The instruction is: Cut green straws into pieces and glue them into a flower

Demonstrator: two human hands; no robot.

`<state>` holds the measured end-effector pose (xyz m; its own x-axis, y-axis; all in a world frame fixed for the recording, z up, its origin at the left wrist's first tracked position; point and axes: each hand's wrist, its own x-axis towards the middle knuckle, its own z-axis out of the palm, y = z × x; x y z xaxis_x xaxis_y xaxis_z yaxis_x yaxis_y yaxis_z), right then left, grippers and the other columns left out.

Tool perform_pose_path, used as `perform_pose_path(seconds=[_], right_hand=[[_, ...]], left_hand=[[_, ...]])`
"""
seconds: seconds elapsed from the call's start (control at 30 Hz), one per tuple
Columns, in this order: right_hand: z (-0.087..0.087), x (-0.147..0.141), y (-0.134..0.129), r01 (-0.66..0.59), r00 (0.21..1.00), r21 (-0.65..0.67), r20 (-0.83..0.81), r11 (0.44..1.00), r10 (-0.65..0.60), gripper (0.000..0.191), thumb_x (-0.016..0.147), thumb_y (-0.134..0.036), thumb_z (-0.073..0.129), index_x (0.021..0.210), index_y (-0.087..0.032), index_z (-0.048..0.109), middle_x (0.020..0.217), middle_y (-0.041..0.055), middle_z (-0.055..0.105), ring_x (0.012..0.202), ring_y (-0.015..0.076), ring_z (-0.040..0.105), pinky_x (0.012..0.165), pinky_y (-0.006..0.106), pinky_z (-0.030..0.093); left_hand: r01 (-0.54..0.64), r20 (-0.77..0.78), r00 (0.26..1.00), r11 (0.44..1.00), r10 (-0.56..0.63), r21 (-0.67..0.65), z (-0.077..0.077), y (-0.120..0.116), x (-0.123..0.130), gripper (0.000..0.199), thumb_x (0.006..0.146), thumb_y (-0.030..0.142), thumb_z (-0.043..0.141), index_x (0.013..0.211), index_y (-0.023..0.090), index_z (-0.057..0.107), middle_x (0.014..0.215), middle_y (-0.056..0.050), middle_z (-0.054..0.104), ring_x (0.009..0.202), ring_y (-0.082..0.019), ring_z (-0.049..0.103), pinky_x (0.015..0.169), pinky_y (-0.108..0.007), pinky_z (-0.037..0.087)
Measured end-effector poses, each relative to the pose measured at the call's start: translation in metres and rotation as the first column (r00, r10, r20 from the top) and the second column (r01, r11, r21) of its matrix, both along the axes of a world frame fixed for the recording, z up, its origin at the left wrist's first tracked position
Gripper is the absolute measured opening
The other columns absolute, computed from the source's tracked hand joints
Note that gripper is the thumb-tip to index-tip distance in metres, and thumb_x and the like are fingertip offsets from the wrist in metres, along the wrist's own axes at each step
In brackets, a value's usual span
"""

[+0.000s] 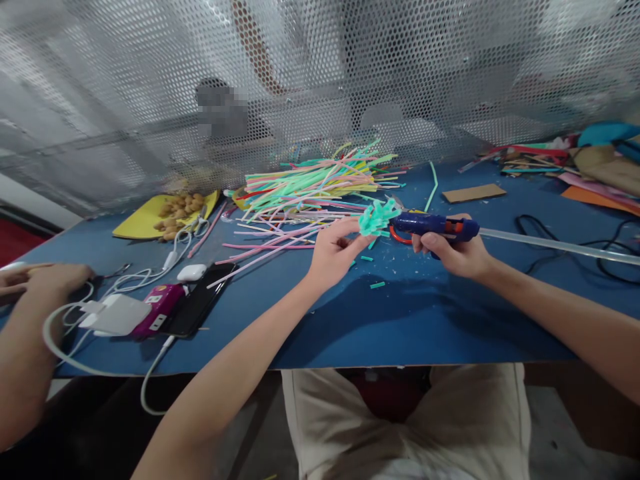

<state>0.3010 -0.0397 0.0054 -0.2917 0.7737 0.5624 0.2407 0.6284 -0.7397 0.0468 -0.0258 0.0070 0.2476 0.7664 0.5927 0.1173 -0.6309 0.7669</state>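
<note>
Between the thumb and fingers of my left hand (337, 247) is a teal cluster of short straw pieces (376, 219). My right hand (457, 250) is wrapped round a dark blue hot glue gun (435, 225), its front end pointing left at the cluster. A long translucent glue stick (560, 244) runs out of the back of the gun. Orange-handled scissors (397, 237) lie partly hidden beneath the gun. Several small teal offcuts (377, 285) are scattered on the blue tabletop below my hands.
A heap of coloured straws (315, 177) lies behind my hands. At left are a black phone (193, 307), a purple power strip (159, 310), white cables and another person's hand (55, 277). A yellow sheet (135, 219) bears brown pieces. Cardboard (474, 193) and a black cord (537, 223) lie right.
</note>
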Motion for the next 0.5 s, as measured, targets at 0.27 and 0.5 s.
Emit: perform_pose_path(seconds=[0.27,0.5], right_hand=[[0.0004,0.0009,-0.0004,0.005,1.000,0.024,0.015,1.000,-0.005,0.035,0.094,-0.050,0.065,0.072,-0.023,0.073,0.068,0.0040,0.071,0.062,0.0194,0.065,0.058,0.034,0.050],[-0.0059,-0.0015,0.0013,0.034,0.998,-0.001,-0.052,0.999,-0.034,0.044,0.097,-0.056,0.060,0.069,-0.024,0.070,0.067,0.0039,0.068,0.060,0.0180,0.062,0.058,0.035,0.048]], left_hand=[[-0.002,0.015,1.000,1.000,0.002,0.007,0.0046,-0.0006,0.0019,0.023,0.088,0.043,0.077,0.088,0.020,0.080,0.103,-0.007,0.075,0.068,-0.009,0.058,0.042,-0.019,0.027],[-0.103,0.008,0.995,0.995,0.103,0.016,0.0017,0.0038,-0.0032,0.025,0.089,0.047,0.075,0.088,0.022,0.081,0.092,-0.004,0.072,0.064,-0.008,0.054,0.045,-0.021,0.030]])
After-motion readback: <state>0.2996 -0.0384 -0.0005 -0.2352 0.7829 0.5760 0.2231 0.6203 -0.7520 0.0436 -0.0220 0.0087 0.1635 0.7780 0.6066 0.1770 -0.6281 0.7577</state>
